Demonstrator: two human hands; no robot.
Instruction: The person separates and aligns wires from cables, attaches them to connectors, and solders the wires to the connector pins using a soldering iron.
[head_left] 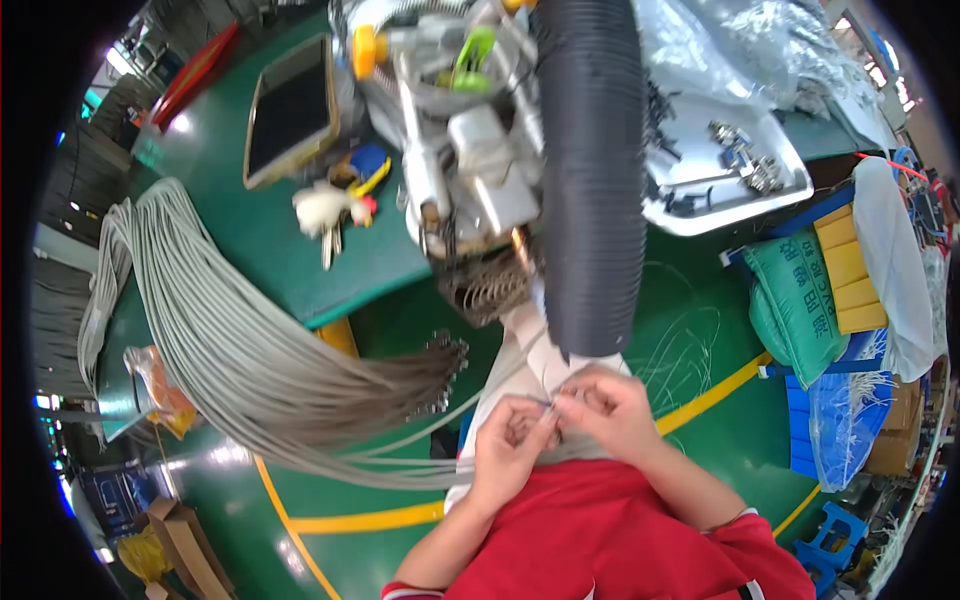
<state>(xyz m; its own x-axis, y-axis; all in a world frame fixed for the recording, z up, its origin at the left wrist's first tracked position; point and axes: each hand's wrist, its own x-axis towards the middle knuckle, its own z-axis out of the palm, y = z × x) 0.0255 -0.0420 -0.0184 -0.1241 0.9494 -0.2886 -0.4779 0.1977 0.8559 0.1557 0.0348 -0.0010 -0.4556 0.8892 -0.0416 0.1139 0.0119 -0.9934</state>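
Observation:
Above my lap, my left hand and my right hand meet with their fingertips pinched together. A thin grey cable runs from the left toward my left fingers, which are closed on its end. My right fingers are closed on a tiny dark piece at that end, too small to make out. To the left, a thick bundle of grey cables hangs over the table edge, small metal connectors on its ends. Just above my hands hangs the mouth of a black ribbed hose.
A machine stands on the green table, beside a tablet and keys with a white trinket. A metal tray holds small parts. Right are a green sack, yellow and blue bins and a blue stool.

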